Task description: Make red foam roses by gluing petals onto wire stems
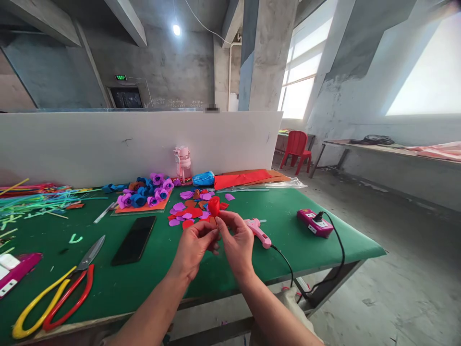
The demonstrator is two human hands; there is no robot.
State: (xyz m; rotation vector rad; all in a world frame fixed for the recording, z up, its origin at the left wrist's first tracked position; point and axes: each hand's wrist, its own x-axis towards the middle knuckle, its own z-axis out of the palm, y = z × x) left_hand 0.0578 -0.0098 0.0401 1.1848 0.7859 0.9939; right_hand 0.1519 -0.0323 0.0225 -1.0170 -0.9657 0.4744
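A small red flower bud [213, 206] of rolled petals stands upright between my hands, above the green table. My right hand [237, 240] pinches its base between thumb and fingers. My left hand [196, 245] is closed just below, thumb and fingertips pressed together at the lower end of the bud; what lies between them is mostly hidden. Loose purple petals [178, 206], with red and brown ones, are scattered behind my hands. Right of my right hand lies a pink hot glue gun [260, 232], its black cord running off the table edge.
Finished purple and blue flowers [146, 192] lie on an orange sheet. Scissors [77, 278], a black phone [134, 240] and coloured stems [46, 199] are at left. A pink power strip [315, 223] sits at right. A pink bottle [183, 162] and red sheets [243, 179] stand behind.
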